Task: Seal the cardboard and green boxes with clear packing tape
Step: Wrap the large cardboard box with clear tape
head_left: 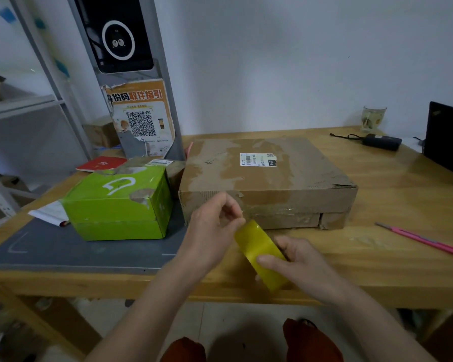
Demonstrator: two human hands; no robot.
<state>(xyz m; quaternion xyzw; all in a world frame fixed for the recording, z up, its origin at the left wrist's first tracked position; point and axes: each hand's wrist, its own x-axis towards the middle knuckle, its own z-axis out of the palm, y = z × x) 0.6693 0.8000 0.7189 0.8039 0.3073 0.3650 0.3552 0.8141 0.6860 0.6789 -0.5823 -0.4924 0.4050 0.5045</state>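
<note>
My right hand (296, 265) grips the yellowish clear tape roll (262, 253), left hand (215, 226) pinching its end just before the flat brown cardboard box (267, 178)

**A plain room with a wooden table**

A white wall (285, 61) stands behind a light wooden table (403, 199). On the table's left part lies a grey mat (76, 252). To the far left there is a grey metal shelf (32, 100), and beside it a grey post (165, 87) with an orange poster (141, 113). Below the table the floor (233, 320) is pale tile. The light is soft and even.
</note>
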